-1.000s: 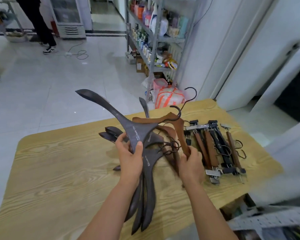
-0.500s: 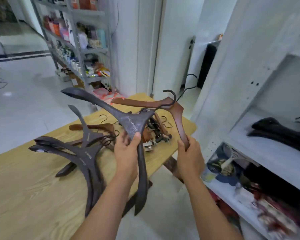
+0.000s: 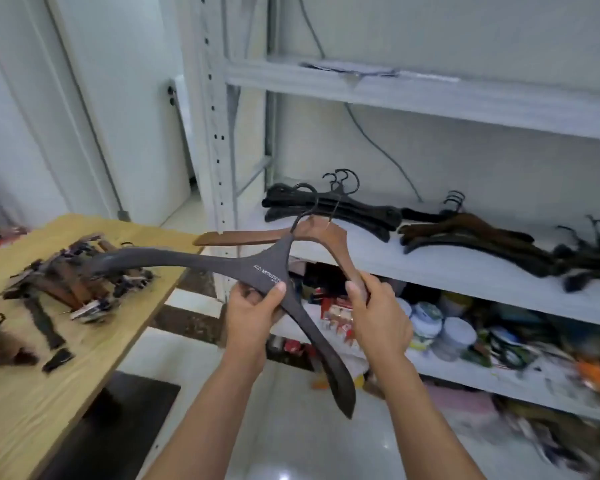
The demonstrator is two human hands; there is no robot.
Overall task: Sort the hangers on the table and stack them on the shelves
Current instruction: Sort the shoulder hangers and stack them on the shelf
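Note:
My left hand [image 3: 253,306] grips a dark grey-brown wooden hanger [image 3: 187,259] at its neck, arms spread left and down. My right hand [image 3: 378,313] holds a reddish-brown wooden hanger [image 3: 243,236] by one arm, just behind the dark one. Both hangers hang in the air in front of the white middle shelf [image 3: 447,271]. On that shelf lie a stack of black hangers [image 3: 329,209], a stack of brown hangers [image 3: 465,233] and more dark hangers [image 3: 589,258] at the right. Clip hangers [image 3: 80,282] remain on the wooden table [image 3: 32,393] at the left.
An upper shelf [image 3: 430,95] carries a flat dark item. The lower shelf [image 3: 482,341] is crowded with jars, boxes and clutter. A perforated white upright [image 3: 215,133] stands between table and shelves. A grey cable [image 3: 378,143] runs down the wall.
I have turned right from the table toward the shelves, carrying both hangers along. The table has slid to the left edge, and the shelf stacks now fill the right.

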